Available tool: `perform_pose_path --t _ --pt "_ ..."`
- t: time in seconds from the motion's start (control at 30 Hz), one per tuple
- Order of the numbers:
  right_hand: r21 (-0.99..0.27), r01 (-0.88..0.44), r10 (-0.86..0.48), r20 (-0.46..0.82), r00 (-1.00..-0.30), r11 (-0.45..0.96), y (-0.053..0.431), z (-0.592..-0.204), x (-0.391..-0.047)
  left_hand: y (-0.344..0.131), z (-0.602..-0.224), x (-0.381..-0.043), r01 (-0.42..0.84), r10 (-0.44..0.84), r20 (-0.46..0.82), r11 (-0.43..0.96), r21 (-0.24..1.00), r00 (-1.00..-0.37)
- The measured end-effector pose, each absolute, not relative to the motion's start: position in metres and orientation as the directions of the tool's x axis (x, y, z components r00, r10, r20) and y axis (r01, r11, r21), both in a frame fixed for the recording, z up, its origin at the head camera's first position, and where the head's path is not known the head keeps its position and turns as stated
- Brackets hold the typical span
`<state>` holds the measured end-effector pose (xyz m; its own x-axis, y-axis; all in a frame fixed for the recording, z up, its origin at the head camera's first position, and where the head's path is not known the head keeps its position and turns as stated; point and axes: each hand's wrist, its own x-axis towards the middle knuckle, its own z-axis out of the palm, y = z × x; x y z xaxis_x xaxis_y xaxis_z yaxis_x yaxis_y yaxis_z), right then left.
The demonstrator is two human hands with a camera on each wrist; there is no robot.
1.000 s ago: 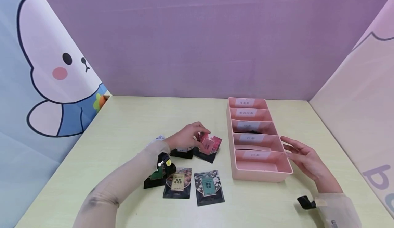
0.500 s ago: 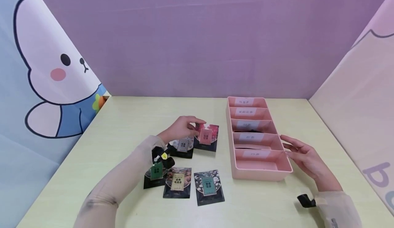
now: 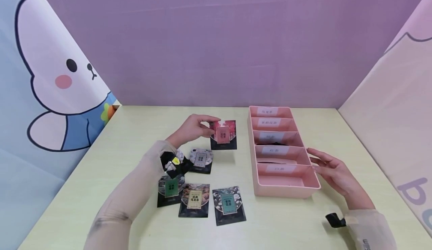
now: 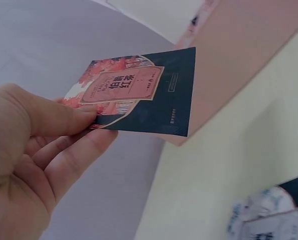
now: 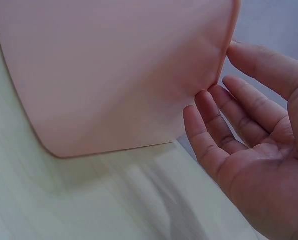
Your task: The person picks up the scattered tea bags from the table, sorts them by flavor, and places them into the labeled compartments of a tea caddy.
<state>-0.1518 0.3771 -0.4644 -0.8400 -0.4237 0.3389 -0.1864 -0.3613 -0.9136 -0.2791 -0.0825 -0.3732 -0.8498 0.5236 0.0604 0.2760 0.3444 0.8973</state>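
Between thumb and fingers my left hand pinches a red-and-black tea sachet, raised off the table. In the left wrist view the sachet lies tilted, its pink label facing up. My right hand rests its fingertips at the right side of a pink divided box; in the right wrist view the fingers are loosely bent against the box wall. Below the left hand lie a white-labelled sachet and a green-labelled one, partly covered by the wrist camera.
Nearer the front lie a yellow-labelled sachet and a teal-labelled sachet. Paper labels mark the box's compartments, and something dark sits in the middle one. A purple cloth stands behind the table, with printed panels at both sides.
My left hand has lifted the red sachet from the table, moving it up and away, slightly left. The white-labelled sachet has come into fuller view. My right hand has stayed at the box.
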Motion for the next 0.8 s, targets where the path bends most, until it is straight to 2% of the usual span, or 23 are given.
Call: perform_pose_path --t 0.8 --pt "-0.919 -0.169 -0.42 0.319 -0.85 -0.356 0.372 -0.456 -0.144 -0.055 -0.344 -0.273 0.196 0.506 0.085 0.169 0.966 -0.858"
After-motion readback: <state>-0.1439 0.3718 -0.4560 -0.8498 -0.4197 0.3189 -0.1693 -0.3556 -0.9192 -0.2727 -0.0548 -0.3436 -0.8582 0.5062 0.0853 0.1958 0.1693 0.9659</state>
